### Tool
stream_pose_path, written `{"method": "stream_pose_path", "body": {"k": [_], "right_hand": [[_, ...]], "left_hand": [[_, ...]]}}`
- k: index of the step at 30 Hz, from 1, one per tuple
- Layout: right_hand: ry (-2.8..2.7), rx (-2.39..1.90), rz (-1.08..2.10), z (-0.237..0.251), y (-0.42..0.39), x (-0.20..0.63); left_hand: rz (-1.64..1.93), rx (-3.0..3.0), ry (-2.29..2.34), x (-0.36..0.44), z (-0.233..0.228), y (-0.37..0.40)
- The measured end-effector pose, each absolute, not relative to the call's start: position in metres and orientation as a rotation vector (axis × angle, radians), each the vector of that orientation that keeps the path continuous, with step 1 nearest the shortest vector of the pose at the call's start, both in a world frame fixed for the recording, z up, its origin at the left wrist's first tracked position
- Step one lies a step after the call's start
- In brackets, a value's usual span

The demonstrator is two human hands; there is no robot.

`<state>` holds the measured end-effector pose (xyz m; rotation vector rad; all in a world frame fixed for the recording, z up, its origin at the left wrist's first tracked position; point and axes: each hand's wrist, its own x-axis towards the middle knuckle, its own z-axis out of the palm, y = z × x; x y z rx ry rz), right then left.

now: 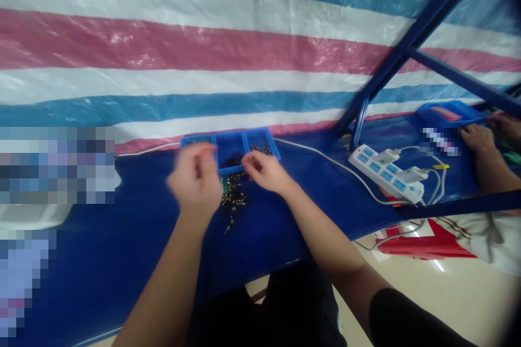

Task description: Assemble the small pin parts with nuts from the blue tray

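Brass-coloured screws (233, 198) lie in a loose heap on the blue table (122, 260), just before the tray (230, 147). Left hand (196, 180), blurred, hovers over the heap's left edge, fingers curled; contents cannot be told. Right hand (265, 171) pinches at the tray's front rim, fingertips narrow. Right of the tray: power strip (386, 173), then a co-worker's hands (480, 138).

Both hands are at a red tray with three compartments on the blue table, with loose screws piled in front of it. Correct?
Not quite. The head view shows the tray is blue, not red. The rest holds: both the left hand and right hand are at it, and loose screws lie before it on the blue table.
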<state>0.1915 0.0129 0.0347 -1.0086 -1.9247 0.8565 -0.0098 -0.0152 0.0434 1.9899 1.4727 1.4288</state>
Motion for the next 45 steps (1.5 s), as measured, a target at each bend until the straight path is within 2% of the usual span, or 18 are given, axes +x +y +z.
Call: {"method": "stream_pose_path", "body": {"k": [5,14,22,28,33,36,45], "right_hand": [[-2.059,-1.085,0.621,0.028,0.016,0.192],[-2.024,-1.076,0.685,0.026,0.012,0.185],[-2.144,-1.112,0.521,0.031,0.008,0.187],[-2.053,-1.018,0.791,0.040,0.016,0.175],[-1.838,-0.970,1.021,0.023,0.018,0.163],[-1.605,-0.949,1.090,0.009,0.015,0.160],[-1.405,-0.904,1.242,-0.002,0.009,0.152]], "left_hand": [[1.194,1.991,1.492,-0.003,0.019,0.000],[1.278,1.698,1.397,-0.005,-0.001,-0.001],[1.372,1.686,1.411,-0.006,-0.008,0.000],[1.465,1.665,1.436,-0.009,-0.011,0.001],[1.452,1.653,1.421,-0.010,-0.009,0.002],[1.375,1.655,1.394,-0.009,-0.008,0.001],[1.344,1.779,1.496,-0.007,-0.010,-0.001]]}}
